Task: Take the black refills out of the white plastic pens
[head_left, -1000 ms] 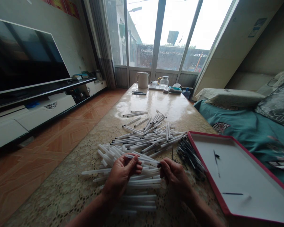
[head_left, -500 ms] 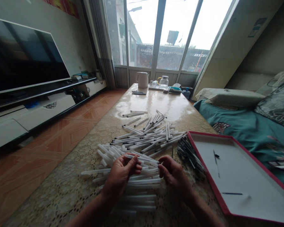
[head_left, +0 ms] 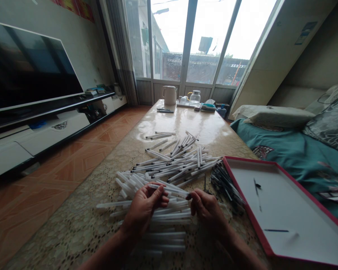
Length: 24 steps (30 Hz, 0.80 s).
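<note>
My left hand (head_left: 146, 208) is closed around a white translucent pen barrel (head_left: 176, 190), which points to the right. At the barrel's right end is a small black end piece (head_left: 188, 196), pinched by the fingertips of my right hand (head_left: 206, 208). Below and around my left hand lie loose white pen barrels (head_left: 170, 216). Beyond my hands is a heap of white pens with black ends (head_left: 183, 161). To the right of the heap, a bunch of black pen parts (head_left: 224, 183) rests against the tray.
A red-rimmed white tray (head_left: 287, 195) at the right holds a few dark slim pieces. A beige kettle (head_left: 169, 95), a glass jug (head_left: 195, 97) and a tissue pack (head_left: 208, 105) stand at the table's far end. A teal-covered seat (head_left: 270, 138) borders the right side.
My right hand has shifted slightly right and its fingers have closed more, showing more of the black end piece. My left hand and the barrel have hardly moved.
</note>
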Tool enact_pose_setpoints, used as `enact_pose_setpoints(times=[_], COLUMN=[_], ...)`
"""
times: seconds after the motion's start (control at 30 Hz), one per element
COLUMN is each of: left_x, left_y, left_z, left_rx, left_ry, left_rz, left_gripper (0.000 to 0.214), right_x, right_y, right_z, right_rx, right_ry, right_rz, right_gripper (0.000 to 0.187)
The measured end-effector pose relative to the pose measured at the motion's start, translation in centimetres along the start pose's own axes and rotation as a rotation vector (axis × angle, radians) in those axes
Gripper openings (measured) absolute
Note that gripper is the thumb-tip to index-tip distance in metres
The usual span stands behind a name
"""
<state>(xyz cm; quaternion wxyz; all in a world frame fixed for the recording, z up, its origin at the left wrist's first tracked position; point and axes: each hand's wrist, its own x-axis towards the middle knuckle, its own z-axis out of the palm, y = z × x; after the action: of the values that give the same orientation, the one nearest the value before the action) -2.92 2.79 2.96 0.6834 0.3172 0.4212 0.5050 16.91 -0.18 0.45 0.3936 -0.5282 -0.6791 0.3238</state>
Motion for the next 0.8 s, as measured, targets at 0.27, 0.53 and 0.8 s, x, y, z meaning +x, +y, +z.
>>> enact_pose_setpoints(times=[0.27,0.53,0.8], left_x=[0.01,-0.02,-0.10], left_y=[0.10,0.12,0.20], left_z=[0.05,0.13,0.12], left_rx=[-0.005,-0.008,-0.011], left_ry=[-0.009,-0.012,-0.017], left_rz=[-0.003,0.002,-0.004], left_gripper=[0.036,0.035,0.029], right_x=[0.00,0.01,0.09], right_y=[0.09,0.22,0.18], right_z=[0.20,0.30,0.28], right_rx=[0.050,0.085,0.107], right_ry=[0.005,0.022,0.014], right_rz=[0.015,0.021,0.030], right_gripper=[0.029,0.028,0.035])
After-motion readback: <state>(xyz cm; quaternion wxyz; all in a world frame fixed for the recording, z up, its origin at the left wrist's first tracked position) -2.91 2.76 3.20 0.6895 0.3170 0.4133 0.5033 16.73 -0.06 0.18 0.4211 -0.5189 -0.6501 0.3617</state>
